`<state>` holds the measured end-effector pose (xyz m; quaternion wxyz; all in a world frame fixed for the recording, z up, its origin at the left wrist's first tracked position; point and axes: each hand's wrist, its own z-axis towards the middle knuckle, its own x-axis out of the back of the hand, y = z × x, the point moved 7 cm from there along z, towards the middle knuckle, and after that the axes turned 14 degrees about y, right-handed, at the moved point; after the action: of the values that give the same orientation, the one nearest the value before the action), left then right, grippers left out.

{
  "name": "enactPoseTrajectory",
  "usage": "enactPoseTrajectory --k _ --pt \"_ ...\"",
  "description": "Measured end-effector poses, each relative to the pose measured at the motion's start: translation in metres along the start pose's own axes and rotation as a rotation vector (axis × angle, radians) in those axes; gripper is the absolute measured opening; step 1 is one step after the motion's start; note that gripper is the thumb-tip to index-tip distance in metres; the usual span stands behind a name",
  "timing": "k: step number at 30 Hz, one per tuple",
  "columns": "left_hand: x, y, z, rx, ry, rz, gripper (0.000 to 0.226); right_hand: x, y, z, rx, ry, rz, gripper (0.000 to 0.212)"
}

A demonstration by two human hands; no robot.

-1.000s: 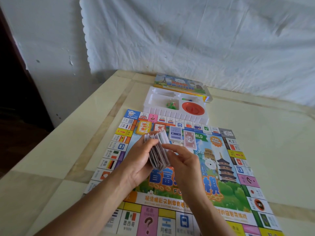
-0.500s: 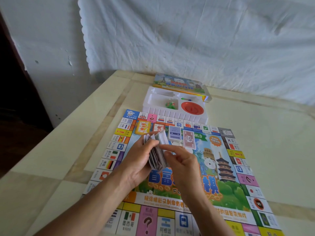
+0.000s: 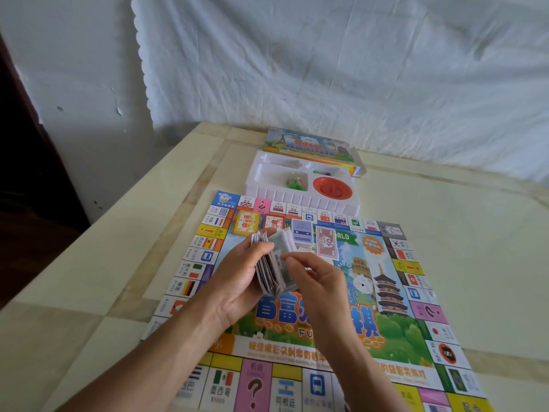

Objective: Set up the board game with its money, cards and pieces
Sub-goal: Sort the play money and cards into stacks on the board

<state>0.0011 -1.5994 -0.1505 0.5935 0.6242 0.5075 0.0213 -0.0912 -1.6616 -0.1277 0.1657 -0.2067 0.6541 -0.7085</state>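
Notes [image 3: 271, 272] held over the board [image 3: 395, 331]
Left hand [image 3: 237, 282] grips the upright notes; right hand [image 3: 322, 282] pinches the front one. A red bill [image 3: 327, 242] lies on the board beyond, tray [image 3: 300, 201] behind.

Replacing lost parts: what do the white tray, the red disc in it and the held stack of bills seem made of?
The white tray looks like thin moulded plastic, slightly glossy: ribbed wall, rounded compartments. The red disc seems hard, smooth plastic with a sheen. The stack of bills in the left hand looks like thin matte printed paper: its sheets fan at the edges.
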Motion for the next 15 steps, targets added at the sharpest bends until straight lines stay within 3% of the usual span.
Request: enactPoseTrajectory --k 15 --pt "-0.0051 0.0018 -0.0035 0.008 -0.042 -0.017 0.030 0.0007 0.0081 0.0038 -0.018 -0.001 -0.048 0.006"
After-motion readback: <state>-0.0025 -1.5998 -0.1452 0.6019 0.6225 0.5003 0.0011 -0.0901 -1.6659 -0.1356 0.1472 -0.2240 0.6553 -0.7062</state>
